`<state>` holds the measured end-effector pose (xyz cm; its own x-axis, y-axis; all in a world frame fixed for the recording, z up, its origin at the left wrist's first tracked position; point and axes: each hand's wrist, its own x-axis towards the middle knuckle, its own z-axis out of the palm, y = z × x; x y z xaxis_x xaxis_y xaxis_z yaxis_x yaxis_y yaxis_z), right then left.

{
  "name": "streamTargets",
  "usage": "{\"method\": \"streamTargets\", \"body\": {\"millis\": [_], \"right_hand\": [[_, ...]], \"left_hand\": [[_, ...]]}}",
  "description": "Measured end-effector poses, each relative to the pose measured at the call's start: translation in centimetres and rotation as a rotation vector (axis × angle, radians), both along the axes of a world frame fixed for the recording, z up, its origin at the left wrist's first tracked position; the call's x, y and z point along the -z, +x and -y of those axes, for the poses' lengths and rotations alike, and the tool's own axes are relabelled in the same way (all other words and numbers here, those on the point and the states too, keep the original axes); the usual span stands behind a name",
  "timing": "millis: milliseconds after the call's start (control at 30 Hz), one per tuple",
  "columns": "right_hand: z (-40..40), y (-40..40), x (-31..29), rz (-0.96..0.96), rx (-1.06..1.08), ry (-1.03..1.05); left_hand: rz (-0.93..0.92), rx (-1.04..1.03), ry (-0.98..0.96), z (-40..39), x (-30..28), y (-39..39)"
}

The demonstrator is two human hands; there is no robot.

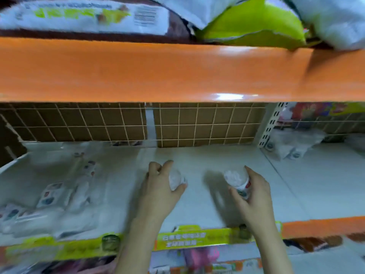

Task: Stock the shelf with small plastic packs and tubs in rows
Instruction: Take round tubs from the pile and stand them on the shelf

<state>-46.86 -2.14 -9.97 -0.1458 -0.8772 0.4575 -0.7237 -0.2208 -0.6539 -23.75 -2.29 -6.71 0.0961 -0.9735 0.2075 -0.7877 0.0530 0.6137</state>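
Observation:
Both my hands reach over the pale grey shelf [197, 202]. My left hand [158, 186] grips a small clear plastic tub [175, 179] with white contents, fingers curled round it. My right hand [254, 192] holds a second clear tub [237, 179] with a white, red and green label, tilted on its side. The two tubs are apart, a hand's width between them, near the middle of the shelf. The frame is blurred.
Flat clear plastic packs [53, 196] lie in rows on the shelf's left side. More clear packs [288, 147] sit at the back right behind a white upright. A wire grid [177, 125] backs the shelf. An orange shelf edge [158, 72] hangs overhead with bags on it.

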Motion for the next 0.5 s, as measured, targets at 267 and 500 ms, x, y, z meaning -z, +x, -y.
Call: {"method": "streamTargets", "body": {"millis": [267,500], "right_hand": [[-0.8,-8.4,0.4,0.150,-0.085,0.099],[-0.2,-9.4,0.8,0.129,-0.143,0.071]], "left_hand": [[0.115,0.072,0.056,-1.7,2.4,-10.3],[0.077,0.019,-0.008,-1.4,1.5,-11.3]]}}
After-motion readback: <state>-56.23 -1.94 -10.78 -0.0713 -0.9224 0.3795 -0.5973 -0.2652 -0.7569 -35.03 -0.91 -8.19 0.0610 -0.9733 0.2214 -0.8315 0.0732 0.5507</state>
